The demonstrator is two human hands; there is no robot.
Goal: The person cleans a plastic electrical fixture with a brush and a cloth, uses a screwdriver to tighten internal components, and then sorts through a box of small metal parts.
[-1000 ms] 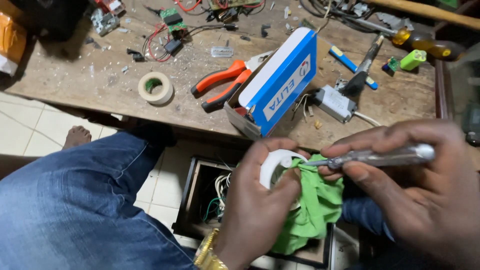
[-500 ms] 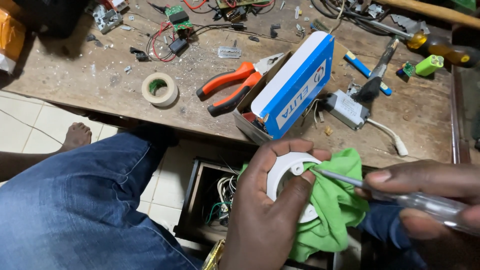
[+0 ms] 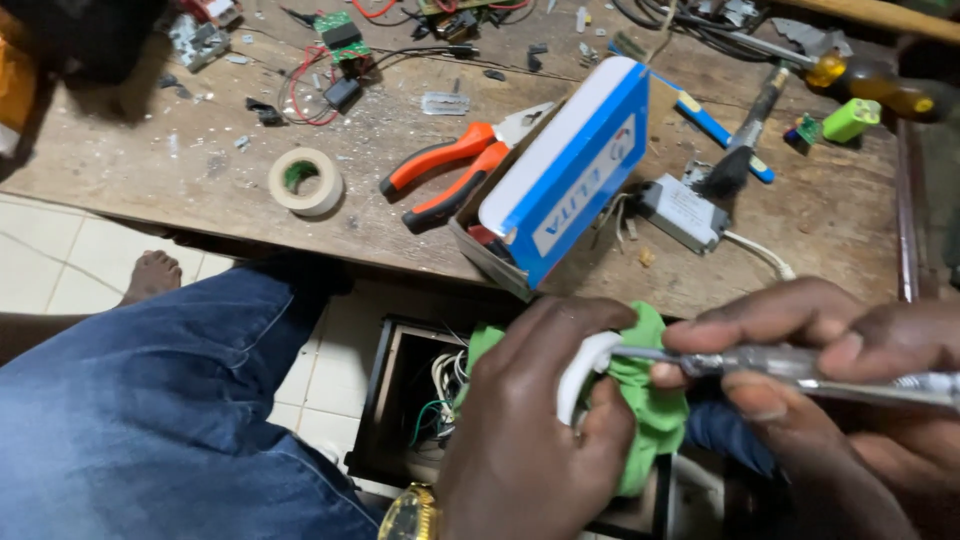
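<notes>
Left hand low in centre of view, fingers curled tight around a white round part with a green cloth bunched behind it; thumb and forefinger pinch the white rim. Gold watch on that wrist. Right hand comes in from the right, fingers closed on a clear-handled screwdriver held nearly level, its metal tip touching the white part at the inner edge. Both hands sit below the near edge of the wooden surface, over an open dark box on the floor with white and green wires in it. Denim-clad leg at left, a bare foot on pale tiles beyond it. On the surface: a blue-and-white box tipped up on its edge near the front; orange-handled pliers touching its left side; a tape roll further left, well apart from the pliers; a small white driver unit with a cord just right of the box. A dark brush-like tool and a blue pen-like tool cross behind it. Yellow-handled screwdriver and a small green block at far right. Small circuit board with red wire at the back, among scattered bits and dust.
</notes>
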